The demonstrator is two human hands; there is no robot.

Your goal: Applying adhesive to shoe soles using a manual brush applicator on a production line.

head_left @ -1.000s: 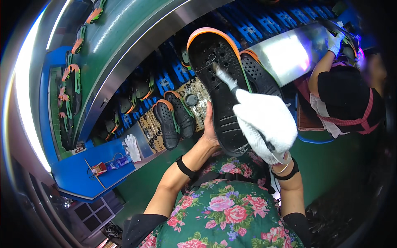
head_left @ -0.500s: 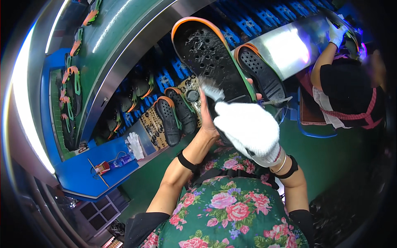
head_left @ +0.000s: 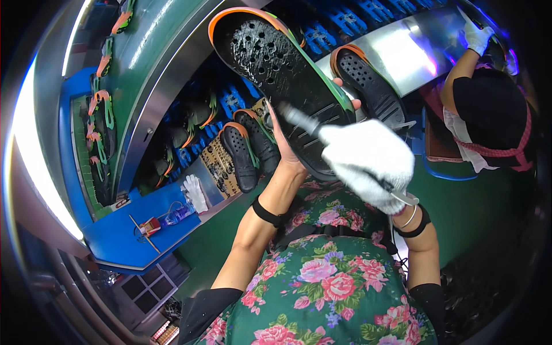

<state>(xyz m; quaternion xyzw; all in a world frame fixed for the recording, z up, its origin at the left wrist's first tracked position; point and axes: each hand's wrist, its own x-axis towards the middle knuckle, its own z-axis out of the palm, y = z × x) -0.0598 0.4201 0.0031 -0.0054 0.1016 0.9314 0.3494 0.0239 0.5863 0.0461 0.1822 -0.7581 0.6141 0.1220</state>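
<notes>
My bare left hand (head_left: 288,158) holds a large black shoe sole (head_left: 299,77) with an orange and green rim, tilted up before me. Its thumb lies along the near left edge, and fingertips show past the right edge. Small round holes dot the sole's wide far end, which has a wet shine; grooves cross the nearer part. My right hand (head_left: 368,161), in a white knit glove, is closed round a brush (head_left: 302,121). The blurred bristles are over the sole's left edge, near my left thumb; whether they touch it I cannot tell.
A pair of similar soles (head_left: 238,152) rests on stained cardboard (head_left: 217,167). Another sole (head_left: 368,83) is at the right, before a metal plate (head_left: 397,60). Blue racks (head_left: 351,23) line the back. A white glove (head_left: 194,192) lies on the blue table (head_left: 126,241). A co-worker (head_left: 489,115) sits at right.
The held sole has shifted up and left in view. My right hand has moved right, with the brush now lying more level. The sole's holed end looks glossier, its whitish streaks less visible.
</notes>
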